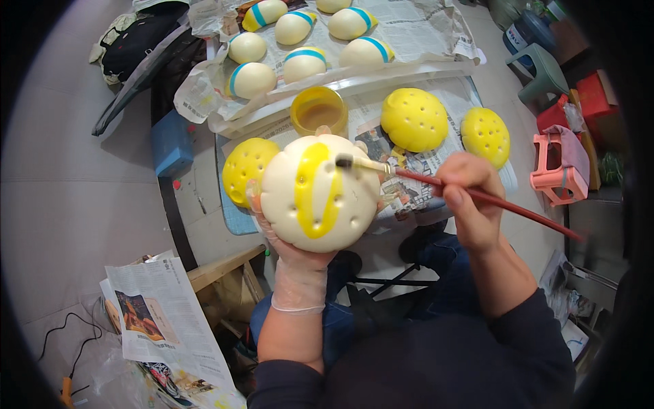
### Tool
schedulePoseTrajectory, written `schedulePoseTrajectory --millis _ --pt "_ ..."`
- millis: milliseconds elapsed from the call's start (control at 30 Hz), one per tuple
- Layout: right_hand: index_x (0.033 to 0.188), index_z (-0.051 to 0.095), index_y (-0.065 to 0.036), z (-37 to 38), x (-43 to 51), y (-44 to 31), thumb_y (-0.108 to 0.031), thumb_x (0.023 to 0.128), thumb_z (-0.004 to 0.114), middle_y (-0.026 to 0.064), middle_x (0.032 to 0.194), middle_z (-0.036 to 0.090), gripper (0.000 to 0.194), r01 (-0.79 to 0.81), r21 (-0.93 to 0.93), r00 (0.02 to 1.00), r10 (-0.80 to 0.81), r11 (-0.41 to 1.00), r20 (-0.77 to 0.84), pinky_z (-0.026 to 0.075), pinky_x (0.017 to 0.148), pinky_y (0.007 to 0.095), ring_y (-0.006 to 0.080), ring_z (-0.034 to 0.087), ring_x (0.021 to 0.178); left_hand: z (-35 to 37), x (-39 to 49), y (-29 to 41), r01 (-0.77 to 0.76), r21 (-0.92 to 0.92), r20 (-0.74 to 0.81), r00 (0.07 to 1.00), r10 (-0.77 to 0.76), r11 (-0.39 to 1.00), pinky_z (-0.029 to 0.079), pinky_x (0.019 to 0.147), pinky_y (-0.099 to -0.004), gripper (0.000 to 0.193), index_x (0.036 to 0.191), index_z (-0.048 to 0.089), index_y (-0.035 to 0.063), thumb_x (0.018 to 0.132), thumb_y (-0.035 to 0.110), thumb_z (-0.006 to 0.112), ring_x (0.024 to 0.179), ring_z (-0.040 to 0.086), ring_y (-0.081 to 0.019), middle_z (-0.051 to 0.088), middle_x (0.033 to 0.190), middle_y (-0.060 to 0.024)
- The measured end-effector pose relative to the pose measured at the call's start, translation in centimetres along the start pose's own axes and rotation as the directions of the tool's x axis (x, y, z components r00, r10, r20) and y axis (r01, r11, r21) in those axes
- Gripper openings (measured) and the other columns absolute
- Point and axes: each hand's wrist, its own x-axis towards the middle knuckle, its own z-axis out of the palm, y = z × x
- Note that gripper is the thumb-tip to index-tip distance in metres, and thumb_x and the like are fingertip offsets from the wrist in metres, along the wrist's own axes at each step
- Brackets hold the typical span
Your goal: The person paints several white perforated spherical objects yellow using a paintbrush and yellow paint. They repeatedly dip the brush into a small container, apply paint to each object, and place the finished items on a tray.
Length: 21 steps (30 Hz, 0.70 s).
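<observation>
My left hand [296,266], in a thin clear glove, holds up a round cream-coloured piece [352,209] with small dimples and a scalloped edge. A U-shaped band of wet yellow paint lies on its face. Bare, my right hand [472,199] grips the red handle of a paintbrush [419,176], whose dark tip is over the piece's upper part; whether it touches cannot be told. Behind the piece stands an open jar of yellow paint [319,110]. Yellow dimpled pieces lie at the left [245,168] and right [414,120], with another yellow one [485,135] farther right.
Beyond the jar, a newspaper-lined tray [352,79] holds several cream domes with blue bands [301,65]. Newspaper [467,99] covers the blue-edged table. A blue bin [172,143] stands left, a pink stool [559,171] right, and newspaper sheets [163,307] lie lower left.
</observation>
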Motion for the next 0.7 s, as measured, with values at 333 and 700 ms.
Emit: schedulePoseTrajectory --millis 333,700 --pt "0.093 0.059 -0.002 0.5 0.0 -0.3 -0.005 0.086 0.060 0.0074 0.081 0.059 0.007 -0.052 0.073 0.999 0.051 0.996 0.018 0.045 0.067 0.0264 0.0147 0.056 0.074 0.3 -0.5 0.1 -0.008 -0.208 -0.026 1.000 0.003 0.978 0.034 0.102 -0.0660 0.098 0.145 0.032 0.0144 0.073 0.076 0.055 0.129 0.036 -0.0505 0.030 0.147 -0.0235" --pt "0.098 0.060 -0.001 0.2 0.4 -0.9 -0.003 0.087 0.060 0.0107 0.086 0.061 0.011 0.102 -0.024 0.972 -0.095 0.994 0.213 0.046 0.069 0.0270 0.0158 0.059 0.078 1.0 -0.3 -0.7 0.137 -0.125 0.131 0.984 -0.121 0.983 0.040 0.091 -0.0714 0.104 0.149 0.024 0.0157 0.071 0.079 0.054 0.128 0.037 -0.0516 0.031 0.145 -0.0268"
